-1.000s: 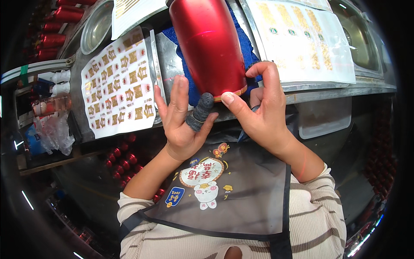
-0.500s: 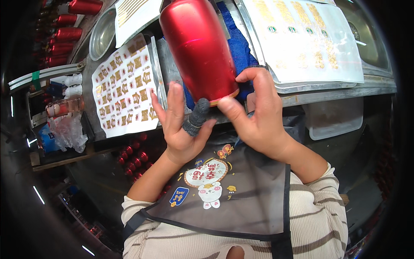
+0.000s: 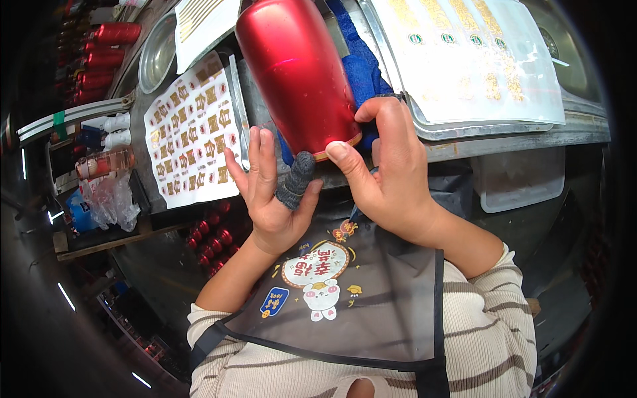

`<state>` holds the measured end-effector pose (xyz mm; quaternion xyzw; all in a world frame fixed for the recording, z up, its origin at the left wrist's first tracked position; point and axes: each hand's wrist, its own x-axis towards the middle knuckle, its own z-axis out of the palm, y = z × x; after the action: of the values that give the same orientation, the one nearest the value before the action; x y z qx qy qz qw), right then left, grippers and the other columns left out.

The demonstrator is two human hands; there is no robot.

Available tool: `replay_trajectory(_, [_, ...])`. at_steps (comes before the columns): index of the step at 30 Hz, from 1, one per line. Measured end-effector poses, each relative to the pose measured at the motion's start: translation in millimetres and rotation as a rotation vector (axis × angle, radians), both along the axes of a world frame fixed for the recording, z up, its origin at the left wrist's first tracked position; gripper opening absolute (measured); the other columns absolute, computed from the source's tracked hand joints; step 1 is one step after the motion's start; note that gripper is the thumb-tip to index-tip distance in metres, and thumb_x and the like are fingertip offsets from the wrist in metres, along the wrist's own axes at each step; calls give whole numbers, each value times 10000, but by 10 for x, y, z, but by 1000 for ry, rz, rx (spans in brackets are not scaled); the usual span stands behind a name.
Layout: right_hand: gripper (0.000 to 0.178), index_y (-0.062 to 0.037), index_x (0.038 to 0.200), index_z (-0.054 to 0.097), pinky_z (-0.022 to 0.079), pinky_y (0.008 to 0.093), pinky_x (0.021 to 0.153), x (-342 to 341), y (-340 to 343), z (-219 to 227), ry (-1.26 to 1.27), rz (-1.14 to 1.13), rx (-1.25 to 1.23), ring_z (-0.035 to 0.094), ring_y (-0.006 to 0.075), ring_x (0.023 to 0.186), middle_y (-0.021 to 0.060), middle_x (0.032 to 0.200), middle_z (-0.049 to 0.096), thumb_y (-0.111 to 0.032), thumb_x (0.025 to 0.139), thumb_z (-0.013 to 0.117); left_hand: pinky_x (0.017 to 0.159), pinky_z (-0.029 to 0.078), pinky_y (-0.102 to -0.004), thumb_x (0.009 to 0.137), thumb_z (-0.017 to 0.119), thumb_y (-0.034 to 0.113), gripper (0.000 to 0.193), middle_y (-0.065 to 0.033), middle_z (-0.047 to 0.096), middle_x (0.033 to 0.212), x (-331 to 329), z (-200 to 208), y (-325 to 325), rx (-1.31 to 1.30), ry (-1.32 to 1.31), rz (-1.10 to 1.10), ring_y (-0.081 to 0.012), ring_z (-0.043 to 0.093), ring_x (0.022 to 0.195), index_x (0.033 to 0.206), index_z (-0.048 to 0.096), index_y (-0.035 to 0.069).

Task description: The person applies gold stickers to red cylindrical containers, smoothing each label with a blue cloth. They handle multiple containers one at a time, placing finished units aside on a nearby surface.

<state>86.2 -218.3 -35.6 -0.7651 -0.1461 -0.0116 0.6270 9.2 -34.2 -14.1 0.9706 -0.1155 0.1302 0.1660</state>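
Note:
A glossy red bottle (image 3: 295, 73) with a gold rim at its near end lies on a blue cloth (image 3: 363, 63), its far end cut off by the top of the view. My right hand (image 3: 396, 182) pinches the near end: the thumb presses on the gold rim and the bent index finger rests against the side. My left hand (image 3: 273, 209) is open with its fingers stretched upward. One of its fingers wears a grey knitted finger sleeve (image 3: 296, 182), and that fingertip meets the left part of the rim.
Left of the bottle lies a sheet of gold and red stickers (image 3: 192, 132) on a metal tray. Another tray (image 3: 491, 129) at right bears sheets with gold strips. A steel bowl (image 3: 158, 56) and red bottles (image 3: 113, 33) stand far left. Below the bench edge is a translucent bin (image 3: 521, 182).
The bottle's near end and my right hand have shifted slightly left. My right thumb sits a little higher on the rim. My left hand stays beside it, fingers still stretched.

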Motion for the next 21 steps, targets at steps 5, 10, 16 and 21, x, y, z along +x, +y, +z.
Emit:
replay_trajectory(5, [336, -15, 1094, 513, 397, 276, 550, 4, -1, -98, 53, 8, 51, 494, 140, 669, 91, 958, 515, -212, 915, 718, 1138, 41, -680, 784, 801, 107, 398, -277, 369, 1549, -4, 9, 9, 10, 11, 1, -490, 326, 1442, 1159, 687, 37])
replay_trajectory(10, [389, -22, 1098, 513, 381, 261, 531, -4, 12, -28, -106, -19, -28, 460, 116, 659, 71, 962, 513, -229, 884, 763, 1138, 45, -681, 774, 805, 105, 387, -278, 380, 1542, 2, -9, 2, 19, -15, -3, -489, 334, 1438, 1140, 697, 36])
replay_trajectory(16, [393, -32, 1087, 504, 503, 403, 626, -9, -17, -9, 7, -6, -9, 590, 340, 783, 155, 934, 534, -254, 858, 732, 1130, 66, -691, 739, 821, 108, 319, -279, 405, 1525, 64, 45, -64, 55, -30, -23, -506, 348, 1423, 1033, 720, 36])
replay_trajectory(21, [272, -21, 1078, 518, 495, 369, 665, 19, -42, -20, 23, 17, 54, 585, 316, 782, 160, 940, 541, -152, 892, 666, 1119, 109, -700, 724, 809, 160, 246, -256, 462, 1491, 183, 144, -159, 174, -123, -46, -525, 410, 1370, 952, 739, 101])
